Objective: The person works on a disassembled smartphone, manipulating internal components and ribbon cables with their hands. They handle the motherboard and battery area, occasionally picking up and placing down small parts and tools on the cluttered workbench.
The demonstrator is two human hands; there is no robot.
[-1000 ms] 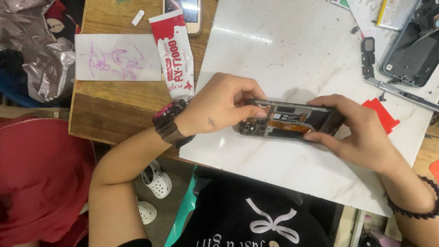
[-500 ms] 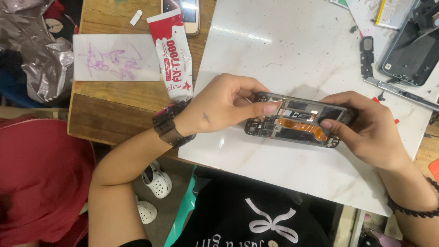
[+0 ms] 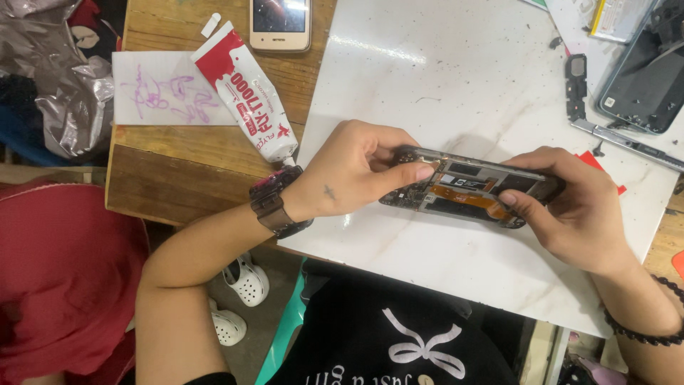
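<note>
An opened phone body (image 3: 467, 187) with an orange ribbon cable and bare circuit parts is held just above the white marble slab (image 3: 456, 78). My left hand (image 3: 353, 171) grips its left end, thumb pressed on the inside near the top. Its right end sits in my right hand (image 3: 570, 210), fingers wrapped around the edge. A dark watch (image 3: 274, 203) is on my left wrist and a bead bracelet (image 3: 659, 324) on my right.
A red and white glue tube (image 3: 246, 96) lies on the wooden table (image 3: 185, 171) beside a scribbled paper sheet (image 3: 167, 98) and a small phone (image 3: 280, 21). Another dismantled phone (image 3: 641, 71), a small black part (image 3: 576, 85) and a thin metal tool (image 3: 627, 142) lie at the slab's far right.
The phone body has tilted up so its inside faces the camera more, and my left thumb has moved onto its inner top edge. Both hands keep hold of it.
</note>
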